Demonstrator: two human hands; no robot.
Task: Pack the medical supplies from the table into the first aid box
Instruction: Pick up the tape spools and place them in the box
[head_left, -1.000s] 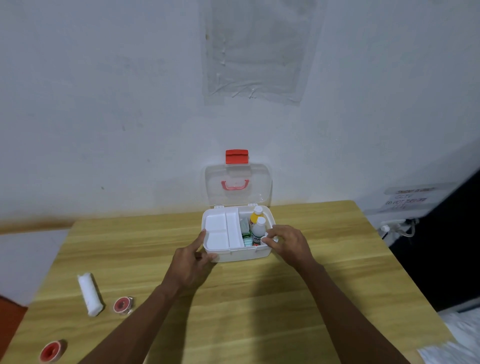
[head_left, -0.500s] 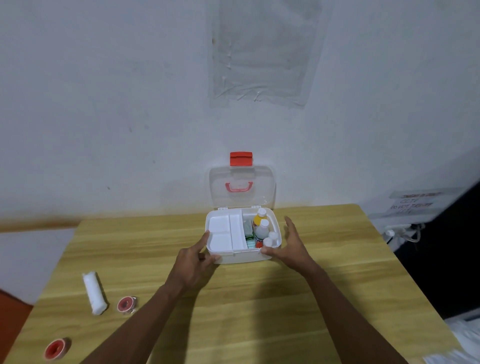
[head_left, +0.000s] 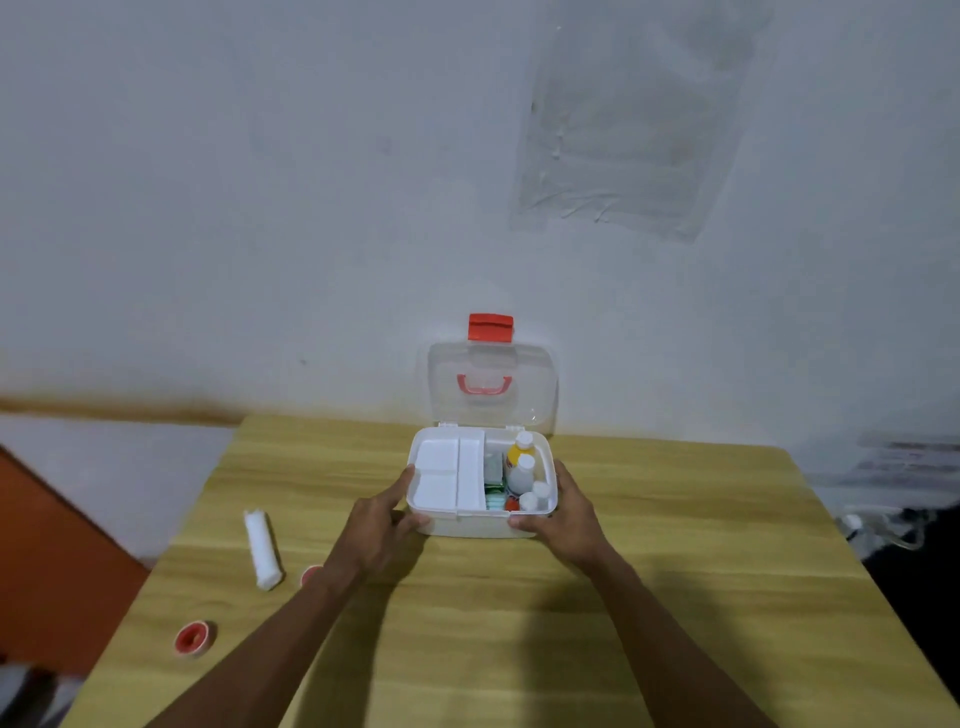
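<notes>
Lower left of frame: red tape roll (head_left: 191, 637) lying flat on the wooden counter (head_left: 675, 545), round with a hollow centre, glossy rim. Up and right of it, white gauze roll (head_left: 263, 548), soft fibrous cylinder on its side. Just right of that, second red tape roll (head_left: 311, 574), mostly hidden behind the left forearm. These three are not packed yet, well apart from the box.

Centre: left hand (head_left: 382, 525) on the near-left corner of the first aid box (head_left: 470, 525), thumb up the side wall, fingers curled on the front edge; grip closed on the box. The box is white, smooth moulded plastic with rounded corners. Clear lid (head_left: 491, 384) stands upright against the wall, with a red handle and red latch (head_left: 490, 327) on top. White divided tray (head_left: 447, 475) covers the left half of the box, compartments look bare. Right half already holds a yellow bottle (head_left: 519, 451), a white bottle (head_left: 522, 473), small white-capped vials (head_left: 535, 496), and green packets (head_left: 494, 475), packed tight.

Right of centre: right hand (head_left: 566, 512) on the near-right corner, grip clamped on the box likewise.

Judgement: partway done; bottles and packets are in, gauze and both tapes left, then the lid. Hands seem to be steadying or shifting the box.
</notes>
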